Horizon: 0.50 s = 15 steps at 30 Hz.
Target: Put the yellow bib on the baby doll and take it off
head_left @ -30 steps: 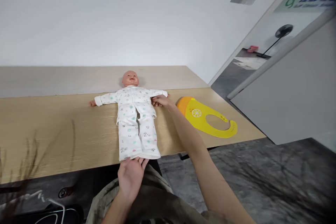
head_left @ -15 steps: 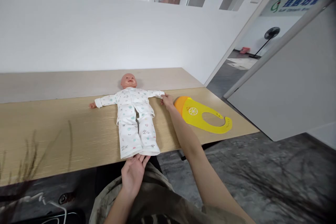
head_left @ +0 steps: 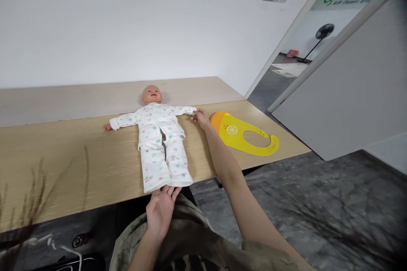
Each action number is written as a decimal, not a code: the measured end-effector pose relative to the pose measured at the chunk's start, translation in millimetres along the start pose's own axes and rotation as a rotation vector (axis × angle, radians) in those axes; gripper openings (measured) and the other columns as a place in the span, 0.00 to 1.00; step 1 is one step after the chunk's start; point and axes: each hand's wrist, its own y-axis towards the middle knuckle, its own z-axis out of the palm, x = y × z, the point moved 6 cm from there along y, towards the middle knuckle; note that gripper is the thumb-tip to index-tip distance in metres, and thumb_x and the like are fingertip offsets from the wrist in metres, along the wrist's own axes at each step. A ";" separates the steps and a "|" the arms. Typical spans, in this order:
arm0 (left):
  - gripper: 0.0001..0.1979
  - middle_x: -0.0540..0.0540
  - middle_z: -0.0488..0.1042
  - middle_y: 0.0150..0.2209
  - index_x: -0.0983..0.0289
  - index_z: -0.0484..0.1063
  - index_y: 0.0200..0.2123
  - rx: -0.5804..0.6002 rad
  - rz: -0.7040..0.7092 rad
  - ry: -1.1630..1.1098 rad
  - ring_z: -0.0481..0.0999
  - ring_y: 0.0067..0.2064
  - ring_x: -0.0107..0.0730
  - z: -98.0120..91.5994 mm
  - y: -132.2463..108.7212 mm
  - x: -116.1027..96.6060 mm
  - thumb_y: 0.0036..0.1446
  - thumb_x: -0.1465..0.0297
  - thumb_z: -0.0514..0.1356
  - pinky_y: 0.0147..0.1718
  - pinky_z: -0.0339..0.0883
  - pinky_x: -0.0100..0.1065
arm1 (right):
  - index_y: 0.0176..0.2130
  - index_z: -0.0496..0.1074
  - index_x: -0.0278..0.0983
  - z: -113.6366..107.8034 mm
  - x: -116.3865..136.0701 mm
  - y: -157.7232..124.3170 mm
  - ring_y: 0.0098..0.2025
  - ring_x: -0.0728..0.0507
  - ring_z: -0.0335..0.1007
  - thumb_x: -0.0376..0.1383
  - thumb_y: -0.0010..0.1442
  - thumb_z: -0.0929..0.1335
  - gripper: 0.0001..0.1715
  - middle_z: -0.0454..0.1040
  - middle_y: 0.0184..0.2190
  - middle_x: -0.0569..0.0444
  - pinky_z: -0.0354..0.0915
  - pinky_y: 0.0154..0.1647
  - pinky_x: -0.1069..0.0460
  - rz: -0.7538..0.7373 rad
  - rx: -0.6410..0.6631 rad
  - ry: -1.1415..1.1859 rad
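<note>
A baby doll [head_left: 152,94] lies on its back on the table, arms spread wide, in white printed pajamas [head_left: 163,144]. At the sleeve cuff [head_left: 190,110] on the doll's right-side arm in view, my right hand [head_left: 201,118] is closed, its fingers pinching the cloth. That end of the doll's arm is covered by my fingers. My left hand [head_left: 160,209] rests palm up at the table's front edge, below the trouser legs. Its fingers are stretched out and their tips go under the trouser hem, out of sight.
A yellow bib [head_left: 235,135] with an orange pocket lies flat beside my right forearm. The wooden table [head_left: 79,165] ends close to my body. Behind it stands a white wall [head_left: 127,34]; a grey door panel [head_left: 343,89] is at the right. White cables [head_left: 63,250] hang low at the left.
The camera view has tilted down slightly, so the scene sits a little differently in the picture. Both hands keep their places at the sleeve and the trouser hem.
</note>
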 end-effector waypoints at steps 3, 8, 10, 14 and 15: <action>0.06 0.56 0.78 0.61 0.60 0.77 0.26 -0.006 0.001 0.004 0.63 0.74 0.53 0.4 -0.3 -1.0 0.51 0.75 0.62 0.76 0.48 0.59 | 0.37 0.62 0.39 1.5 -3.4 2.1 0.23 0.52 0.63 0.26 0.70 0.62 0.10 0.68 0.26 0.60 0.58 0.27 0.56 -0.008 -0.006 -0.086; 0.06 0.56 0.78 0.61 0.60 0.78 0.27 -0.001 0.005 0.008 0.62 0.74 0.53 1.7 -0.4 -1.7 0.52 0.75 0.62 0.76 0.46 0.60 | 0.40 0.64 0.38 -0.3 -3.4 1.7 0.28 0.51 0.61 0.28 0.71 0.63 0.06 0.71 0.32 0.59 0.56 0.34 0.56 -0.102 -0.093 -0.299; 0.06 0.56 0.78 0.61 0.61 0.76 0.25 -0.002 0.003 0.019 0.62 0.74 0.54 0.6 0.3 -0.9 0.52 0.74 0.63 0.76 0.47 0.60 | 0.40 0.65 0.38 -1.9 -2.9 0.8 0.32 0.49 0.61 0.29 0.71 0.64 0.05 0.72 0.33 0.57 0.57 0.37 0.55 -0.119 -0.128 -0.349; 0.06 0.55 0.79 0.60 0.62 0.76 0.24 0.008 0.016 0.052 0.63 0.74 0.56 -3.8 -0.5 1.2 0.52 0.74 0.64 0.75 0.50 0.59 | 0.41 0.66 0.36 -4.0 -0.6 -3.9 0.37 0.48 0.61 0.28 0.70 0.64 0.04 0.75 0.38 0.52 0.58 0.43 0.54 -0.119 -0.181 -0.404; 0.05 0.56 0.79 0.60 0.61 0.77 0.25 0.014 0.022 0.065 0.64 0.74 0.56 -5.1 -1.8 1.7 0.52 0.74 0.65 0.75 0.51 0.59 | 0.43 0.66 0.34 -4.1 0.9 -6.3 0.38 0.48 0.61 0.28 0.71 0.64 0.03 0.76 0.39 0.50 0.58 0.44 0.54 -0.119 -0.188 -0.420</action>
